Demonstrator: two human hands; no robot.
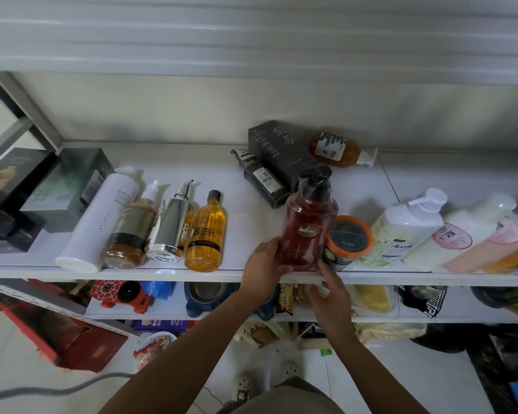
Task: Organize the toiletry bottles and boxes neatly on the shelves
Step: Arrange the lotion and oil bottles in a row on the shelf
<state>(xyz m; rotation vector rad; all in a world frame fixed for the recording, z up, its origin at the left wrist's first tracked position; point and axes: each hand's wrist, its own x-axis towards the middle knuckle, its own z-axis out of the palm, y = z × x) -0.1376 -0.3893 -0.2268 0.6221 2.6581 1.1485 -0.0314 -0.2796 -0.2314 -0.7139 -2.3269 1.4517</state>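
Observation:
My left hand (263, 265) grips the lower left side of a red bottle (310, 224) with a dark pump top, which stands at the front edge of the white top shelf (240, 271). My right hand (331, 289) touches the bottle's base from the right, fingers bent under it. Left of it stand a white bottle (97, 222), an amber pump bottle (133, 230), a silver bottle (171, 227) and a yellow shampoo bottle (205, 234) in a row. An orange-rimmed jar (347, 239) sits just right of the red bottle.
Dark boxes (42, 189) stand at the shelf's far left. Behind lie a dark green bottle (263, 180), a dark box (284, 152) and an orange pump bottle (338, 149). White and pink bottles (449, 234) fill the right. Lower shelves hold mixed goods.

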